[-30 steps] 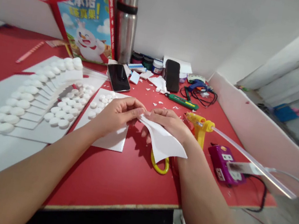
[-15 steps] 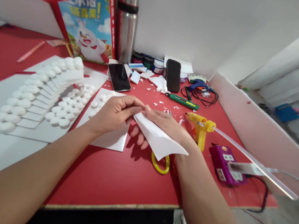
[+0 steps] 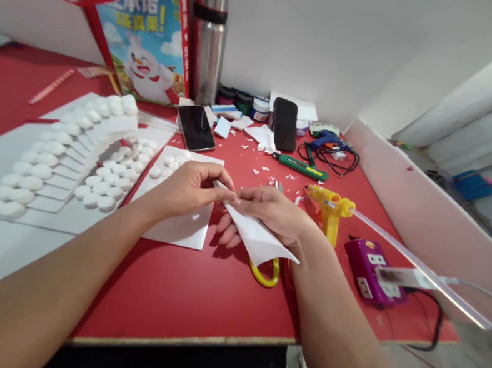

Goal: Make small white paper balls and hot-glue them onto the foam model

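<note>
A thin white sheet of paper [image 3: 260,238], curled lengthwise, is held between both hands above the table. My left hand [image 3: 193,186] pinches its far end between thumb and fingers. My right hand [image 3: 269,213] is closed around the paper's side, some of its fingers showing beneath. Below my left hand lies a white board [image 3: 180,233] with small white discs [image 3: 170,164] at its far end. Scissors with a yellow handle [image 3: 270,275] lie under the paper, mostly covered by it and my right hand.
On the left stands a white stepped model [image 3: 53,180] lined with white discs. A yellow glue gun [image 3: 332,215] with a long stick and a purple power socket [image 3: 368,272] are at right. Behind are a green cutter [image 3: 301,167], phones [image 3: 196,128], a steel flask [image 3: 207,50] and paper scraps.
The paper has curled more, and its near corner has shifted slightly left. My left thumb and fingers have moved apart along its far end; my right fingers have bent more.
</note>
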`<state>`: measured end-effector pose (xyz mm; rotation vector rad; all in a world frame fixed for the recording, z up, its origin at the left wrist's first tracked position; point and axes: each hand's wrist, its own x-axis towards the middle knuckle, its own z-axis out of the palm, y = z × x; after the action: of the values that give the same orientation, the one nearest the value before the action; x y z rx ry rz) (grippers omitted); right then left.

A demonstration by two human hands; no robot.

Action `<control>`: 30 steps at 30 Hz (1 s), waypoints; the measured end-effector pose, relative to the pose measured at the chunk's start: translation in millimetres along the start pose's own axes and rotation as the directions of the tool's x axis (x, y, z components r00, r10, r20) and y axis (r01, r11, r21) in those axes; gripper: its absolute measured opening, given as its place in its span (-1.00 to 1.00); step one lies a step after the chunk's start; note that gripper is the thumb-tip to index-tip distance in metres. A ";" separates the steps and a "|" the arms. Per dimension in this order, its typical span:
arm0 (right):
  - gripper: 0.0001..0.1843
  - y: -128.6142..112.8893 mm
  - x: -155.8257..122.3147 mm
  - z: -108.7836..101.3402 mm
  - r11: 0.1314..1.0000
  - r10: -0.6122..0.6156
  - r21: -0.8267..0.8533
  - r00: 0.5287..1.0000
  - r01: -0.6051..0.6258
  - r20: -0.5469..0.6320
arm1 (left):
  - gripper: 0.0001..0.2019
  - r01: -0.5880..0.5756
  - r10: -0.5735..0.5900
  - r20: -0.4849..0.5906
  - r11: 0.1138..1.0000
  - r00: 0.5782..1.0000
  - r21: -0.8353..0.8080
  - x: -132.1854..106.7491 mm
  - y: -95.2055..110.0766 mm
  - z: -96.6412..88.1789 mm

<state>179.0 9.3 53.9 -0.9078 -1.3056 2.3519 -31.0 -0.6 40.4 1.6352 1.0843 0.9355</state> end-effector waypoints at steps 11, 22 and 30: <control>-0.84 3.1 3.5 0.8 0.992 -0.029 0.119 0.997 0.037 -0.068 | -0.83 -0.018 0.018 0.006 1.000 1.000 -0.019 -1.1 2.1 0.6; -0.62 -3.5 -2.4 -3.6 1.000 -0.022 -0.020 0.993 0.020 -0.117 | -0.84 0.005 0.002 0.053 0.992 0.999 -0.129 0.0 -0.2 1.0; -0.69 -4.5 -3.1 -4.9 0.994 -0.077 -0.090 0.989 0.066 -0.124 | -0.79 -0.053 0.055 0.018 0.993 0.998 -0.110 -1.6 4.8 3.6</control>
<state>184.3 13.2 57.0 -1.0012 -1.3728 2.1608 -27.1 -4.0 43.8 1.5878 0.9618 0.9936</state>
